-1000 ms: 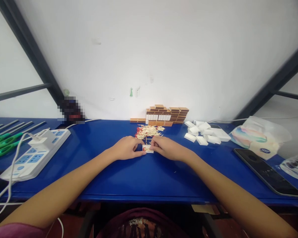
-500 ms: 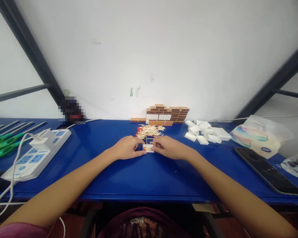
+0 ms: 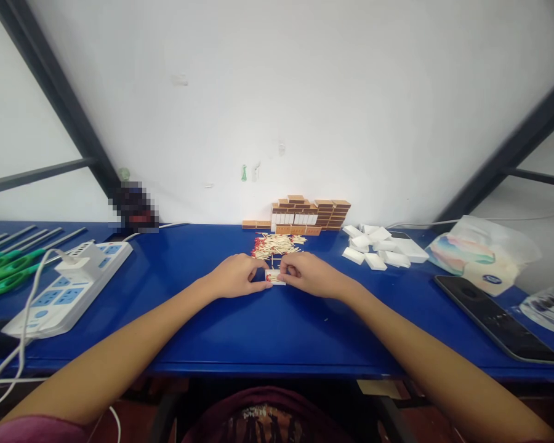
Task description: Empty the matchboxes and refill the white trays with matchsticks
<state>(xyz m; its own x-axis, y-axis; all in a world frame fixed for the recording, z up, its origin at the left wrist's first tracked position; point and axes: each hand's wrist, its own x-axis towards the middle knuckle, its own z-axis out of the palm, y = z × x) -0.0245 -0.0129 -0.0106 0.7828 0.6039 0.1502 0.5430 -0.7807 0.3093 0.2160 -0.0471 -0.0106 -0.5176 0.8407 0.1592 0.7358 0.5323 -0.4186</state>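
1. Tray (image 3: 279,283), small and white, sits low over the desk (image 3: 277,338) at the middle of the view, between the person's two hands. Red-tipped matches (image 3: 274,278) lie in it, most of their heads toward its left end.
2. Left hand (image 3: 235,275): it holds the tray by its left end, thumb at the near corner and forefinger at the far one, the gap between them narrow.
3. Right hand (image 3: 307,275): its fingers are curled, with the tips close together at the tray's right end. Whether they grip the tray or a match, one cannot tell.
4. Just beyond the tray, a loose pile of matches (image 3: 277,244) lies on the desk, many red heads along its left side.
5. Behind that pile stand stacked matchboxes (image 3: 330,215) with brown sides, near the wall (image 3: 277,92); a row of white ends shows among them.
6. To the right, white boxes (image 3: 375,261) lie in a loose heap, well apart from the right hand.
7. Farther right are a tissue pack (image 3: 480,258) and, nearer the person, a dark phone (image 3: 493,317) lying flat.
8. On the left lies a power strip (image 3: 64,289) with a white charger (image 3: 76,264) plugged in; beyond it, at the edge, are green-handled tools (image 3: 9,264).
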